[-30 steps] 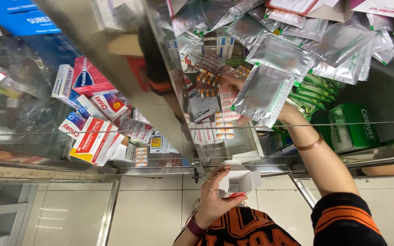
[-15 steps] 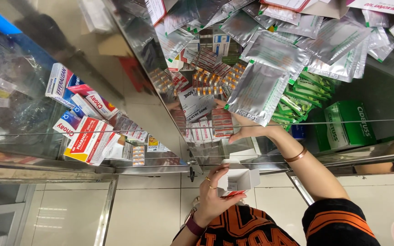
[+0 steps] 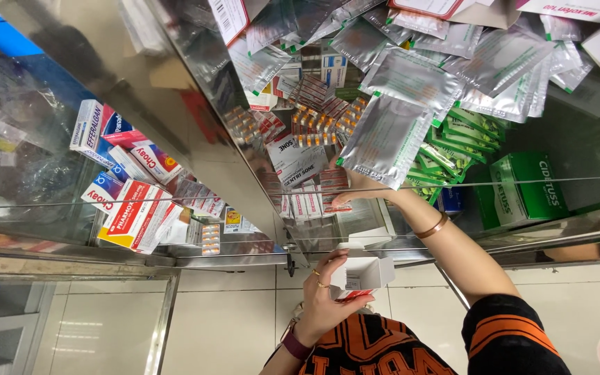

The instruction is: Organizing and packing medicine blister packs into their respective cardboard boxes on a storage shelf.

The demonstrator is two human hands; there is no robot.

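Head view: right hand [image 3: 355,186] lower than before, perhaps on blister strips [image 3: 333,182]

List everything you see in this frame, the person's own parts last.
Sachets: many, silver foil, piled at the top middle.
Strips: many, red-orange blister packs, cabinet centre.
Green boxes: at least two, right.
Red boxes: several, red and white, left behind glass.
Small box: one, white, open, lower centre.
Bracelet: one, copper, right wrist.
Left hand: grip on small box.
Right hand: inside cabinet, at the strips.
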